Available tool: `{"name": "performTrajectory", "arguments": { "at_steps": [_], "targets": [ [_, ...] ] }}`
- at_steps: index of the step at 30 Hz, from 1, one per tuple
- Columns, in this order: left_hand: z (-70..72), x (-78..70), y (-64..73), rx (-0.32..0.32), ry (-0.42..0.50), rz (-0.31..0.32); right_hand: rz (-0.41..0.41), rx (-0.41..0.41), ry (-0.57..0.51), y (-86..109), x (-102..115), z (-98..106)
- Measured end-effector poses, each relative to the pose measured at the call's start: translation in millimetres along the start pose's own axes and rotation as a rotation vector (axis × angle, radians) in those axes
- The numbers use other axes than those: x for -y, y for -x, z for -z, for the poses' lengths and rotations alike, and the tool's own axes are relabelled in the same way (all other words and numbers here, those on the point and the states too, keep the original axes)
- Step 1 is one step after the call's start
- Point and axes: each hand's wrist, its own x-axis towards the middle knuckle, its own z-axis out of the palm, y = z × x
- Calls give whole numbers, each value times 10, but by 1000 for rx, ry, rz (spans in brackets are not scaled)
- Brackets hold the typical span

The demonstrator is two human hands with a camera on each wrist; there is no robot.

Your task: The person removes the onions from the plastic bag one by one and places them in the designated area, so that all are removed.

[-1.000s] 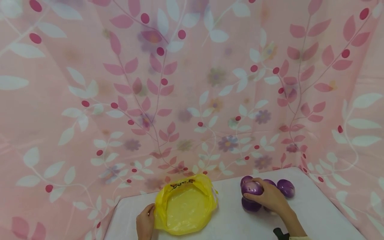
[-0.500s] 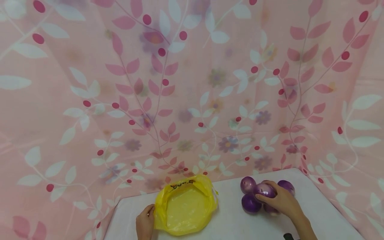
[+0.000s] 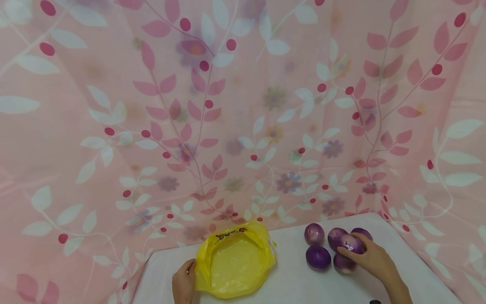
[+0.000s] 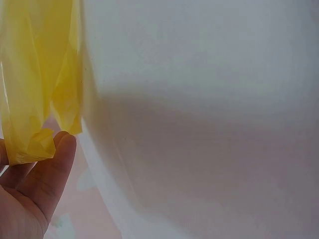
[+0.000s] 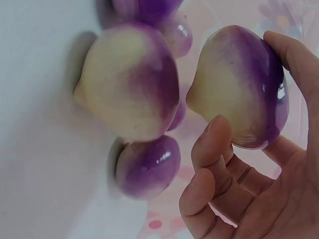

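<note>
In the head view, my right hand (image 3: 377, 257) holds a purple-and-white turnip (image 3: 350, 245) above a group of others. The right wrist view shows the thumb and fingertips around this turnip (image 5: 239, 84), its pale root tip pointing away from the palm. Close by, a larger-looking turnip (image 5: 129, 84) and a smaller-looking one (image 5: 149, 167) rest on the white surface. To the left, my left hand (image 3: 184, 280) grips the edge of a yellow plastic bag (image 3: 203, 270), whose wide mouth faces up. The left wrist view shows the bag's edge (image 4: 40, 147) pinched between the fingers.
Several turnips stand on the right of the white table (image 3: 290, 270), among them a dark purple one (image 3: 318, 257) and a paler one (image 3: 314, 233). Pink floral cloth (image 3: 243, 177) hangs behind and beside the table.
My right hand has carried the turnip rightward and slightly nearer, from above the left turnips to above the right ones. The left hand and the bag stay where they were.
</note>
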Motion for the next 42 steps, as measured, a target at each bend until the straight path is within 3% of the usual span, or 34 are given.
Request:
{"name": "performTrajectory", "arguments": {
  "at_steps": [10, 19, 29, 35, 42],
  "targets": [
    [7, 10, -10, 28, -9, 41, -47, 33, 4, 71, -158, 128],
    [-13, 22, -7, 15, -3, 31, -115, 68, -54, 139, -277, 197],
    [-20, 23, -6, 9, 1, 4, -167, 79, -65, 171, -391, 220],
    [-9, 23, -6, 29, -6, 22, -209, 92, -61, 203, -465, 198],
    [0, 23, 6, 3, 1, -8, -241, 87, -49, 229, -523, 216]
  ]
}}
